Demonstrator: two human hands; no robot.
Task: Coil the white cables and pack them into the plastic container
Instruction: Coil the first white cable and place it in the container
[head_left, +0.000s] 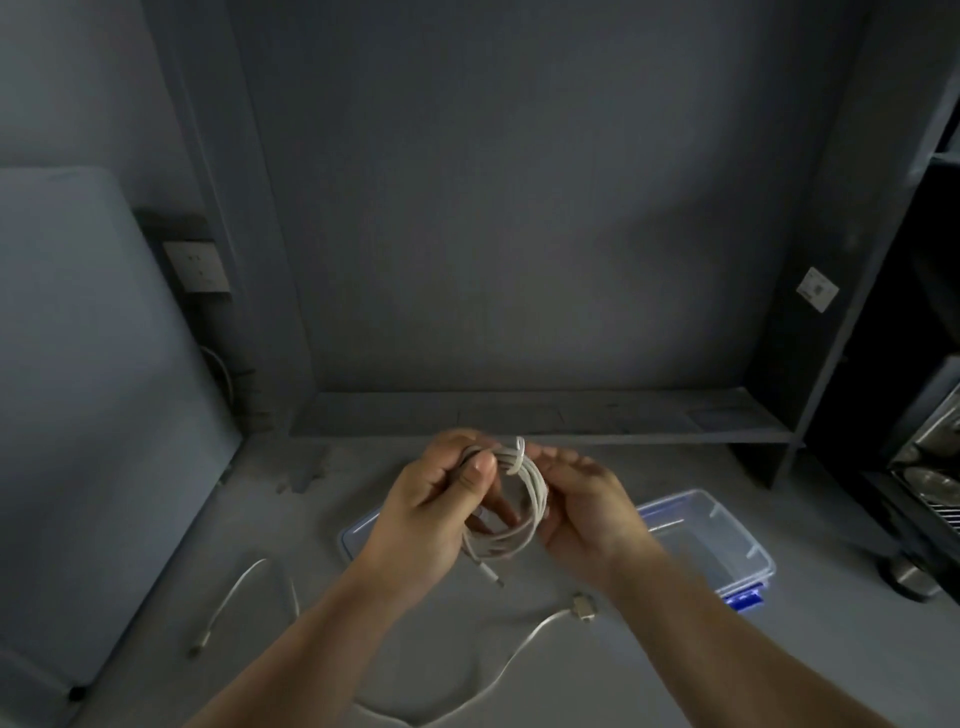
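The coiled cable (536, 491) was gripped at its top by the left hand (436, 509) and held at its side by the right hand (587, 512); the plastic container (719, 540) lay open just beyond the right hand, lower right.

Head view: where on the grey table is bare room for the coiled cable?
Bare: the table strip between low shelf and container, and in front of the container. Crowded: the near middle, where loose cables lie.
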